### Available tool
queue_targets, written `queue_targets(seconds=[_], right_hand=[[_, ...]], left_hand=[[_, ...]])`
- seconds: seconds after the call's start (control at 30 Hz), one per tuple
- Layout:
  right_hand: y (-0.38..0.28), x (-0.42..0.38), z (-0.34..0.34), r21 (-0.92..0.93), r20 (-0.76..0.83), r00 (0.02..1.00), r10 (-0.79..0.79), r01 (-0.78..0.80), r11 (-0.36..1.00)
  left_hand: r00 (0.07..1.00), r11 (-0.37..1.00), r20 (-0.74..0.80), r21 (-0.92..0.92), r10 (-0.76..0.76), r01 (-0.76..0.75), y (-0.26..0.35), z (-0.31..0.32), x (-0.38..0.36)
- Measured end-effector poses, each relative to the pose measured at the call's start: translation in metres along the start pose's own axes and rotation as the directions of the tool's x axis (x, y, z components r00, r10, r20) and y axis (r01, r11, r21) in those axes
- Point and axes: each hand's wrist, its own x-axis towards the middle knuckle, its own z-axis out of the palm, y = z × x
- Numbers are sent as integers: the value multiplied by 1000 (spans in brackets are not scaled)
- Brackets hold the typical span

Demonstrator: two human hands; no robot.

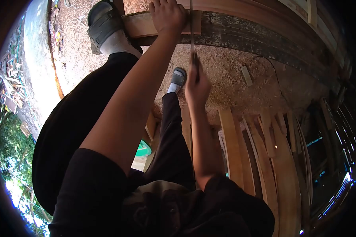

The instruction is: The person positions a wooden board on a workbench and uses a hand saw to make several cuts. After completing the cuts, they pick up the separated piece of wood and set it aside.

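At the top centre, my left hand [168, 16] presses down on a light wooden board [142, 26], which lies along a dark, weathered beam [241, 33]. To its right, my right hand [197, 87] is closed round the dark handle of a saw [192, 35]. The thin blade, seen edge-on, runs up across the board near its right end. My left foot in a grey sandal [105, 25] rests at the board's left part.
Long planks [233, 154] lie at the lower right. A small wood offcut [246, 76] is on the sawdust-strewn ground. My other sandalled foot [178, 77] stands below the beam. Part of a green container [144, 148] shows beside my leg.
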Motion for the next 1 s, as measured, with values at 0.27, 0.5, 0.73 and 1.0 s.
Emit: queue_targets(seconds=[0.27, 0.5, 0.73, 1.0], right_hand=[[30, -50, 4, -33, -116, 975, -190, 187, 982], [-34, 30, 5, 14, 109, 987, 115, -118, 993], [33, -56, -3, -25, -137, 950, -282, 281, 959], [15, -9, 17, -21, -52, 994, -94, 93, 995]], left_hand=[[982, 998, -185, -44, 40, -49, -2, 4, 1], [996, 999, -94, -44, 8, -13, -7, 10, 0], [984, 999, -175, -36, 22, -29, -4, 4, -3], [994, 999, -111, -23, 23, -26, -4, 11, -1]])
